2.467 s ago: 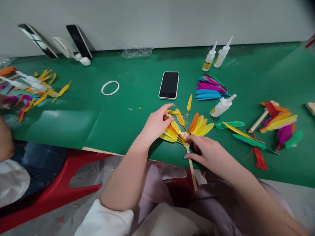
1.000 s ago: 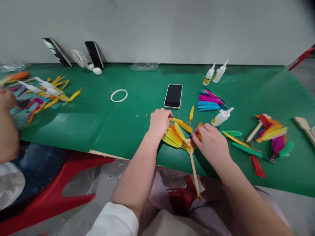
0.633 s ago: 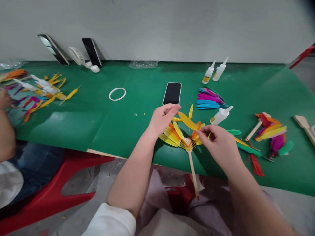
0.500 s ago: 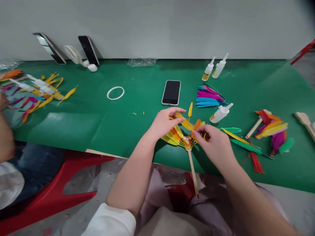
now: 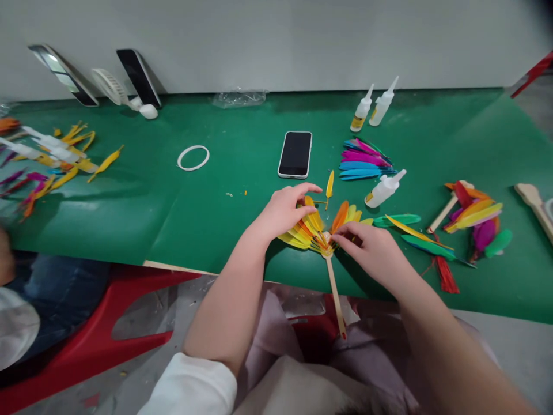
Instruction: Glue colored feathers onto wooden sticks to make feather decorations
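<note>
Seems to be settling an orange-yellow feather at the centre of the feather fan, a move calling for light, steady fingertips. Reaches there with right hand, cannot tell whether gripping; arches left hand open beside the feather. Lies between both hands, just beside right fingertips.

No text, brand or number could be read. Print on the bottle labels was too small and blurred to make out. At the far right, one upright white bottle bore a yellow label with dark marks, and the upright bottle just to its right showed a yellow label patch. Nearer, a tilted bottle carried a yellow patch low on its side. On the left, yellow areas on the lying bottles were likewise illegible.
</note>
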Demonstrator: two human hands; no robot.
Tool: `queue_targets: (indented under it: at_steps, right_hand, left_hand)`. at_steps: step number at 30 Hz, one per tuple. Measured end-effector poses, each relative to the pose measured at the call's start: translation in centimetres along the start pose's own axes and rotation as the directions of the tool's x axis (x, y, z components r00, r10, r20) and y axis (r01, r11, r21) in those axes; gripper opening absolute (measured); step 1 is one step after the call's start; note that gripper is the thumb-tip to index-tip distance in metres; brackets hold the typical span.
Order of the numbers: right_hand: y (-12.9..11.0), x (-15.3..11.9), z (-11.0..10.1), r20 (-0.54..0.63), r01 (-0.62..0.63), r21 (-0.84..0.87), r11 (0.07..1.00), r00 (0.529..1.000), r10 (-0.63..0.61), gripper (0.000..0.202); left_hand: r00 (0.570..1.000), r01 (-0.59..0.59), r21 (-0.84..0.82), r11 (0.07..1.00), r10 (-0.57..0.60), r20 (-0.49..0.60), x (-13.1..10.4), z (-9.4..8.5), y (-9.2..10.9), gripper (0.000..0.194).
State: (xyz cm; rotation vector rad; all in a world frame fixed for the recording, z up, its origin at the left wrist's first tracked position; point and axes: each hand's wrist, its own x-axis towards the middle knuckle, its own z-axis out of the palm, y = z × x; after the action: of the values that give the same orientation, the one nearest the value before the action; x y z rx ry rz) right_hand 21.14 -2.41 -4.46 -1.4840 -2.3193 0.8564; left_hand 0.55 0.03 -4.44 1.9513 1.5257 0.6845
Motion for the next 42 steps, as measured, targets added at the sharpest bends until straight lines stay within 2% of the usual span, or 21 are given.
queue_targets:
  at_steps: [7, 18, 22, 28, 32, 37, 42]
  right_hand:
    - [0.6, -0.9, 0.8, 0.042, 0.177, 0.01, 0.984, 0.983, -0.177, 0.017]
    - [0.4, -1.1, 1.0, 0.05, 0.18, -0.062, 0.982, 0.983, -0.177, 0.019]
    - [0.3, -1.1, 1.2, 0.035, 0.184, -0.096, 0.978, 0.983, -0.182, 0.02]
    - [0.1, -1.2, 1.0, 0.039, 0.212, -0.132, 0.968, 0.977, -0.209, 0.022]
    - [0.1, -1.3, 0.8, 0.041, 0.231, -0.144, 0.962, 0.973, -0.227, 0.023]
    - [0.2, -1.3, 0.8, 0.053, 0.235, -0.141, 0.962, 0.972, -0.23, 0.024]
    - [0.2, -1.2, 0.9, 0.049, 0.234, -0.132, 0.963, 0.972, -0.229, 0.024]
  left_hand:
    - [1.0, -0.008, 0.072, 0.997, 0.008, -0.007, 0.2, 0.2, -0.2, 0.034]
    - [1.0, 0.008, 0.146, 0.989, -0.009, 0.007, 0.2, 0.4, 0.3, 0.043]
    - [0.999, 0.035, 0.068, 0.997, -0.034, -0.014, 0.1, 0.4, -0.1, 0.051]
    - [0.993, 0.1, -0.084, 0.991, -0.105, -0.049, 0.1, -0.1, -0.1, 0.041]
    - [0.992, 0.104, -0.046, 0.994, -0.107, -0.071, 0.2, -0.1, 0.4, 0.042]
    - [0.994, 0.1, 0.007, 0.995, -0.1, -0.045, 0.4, 0.5, 0.5, 0.055]
    - [0.996, 0.085, 0.029, 0.996, -0.085, -0.031, 0.4, 0.5, 0.2, 0.054]
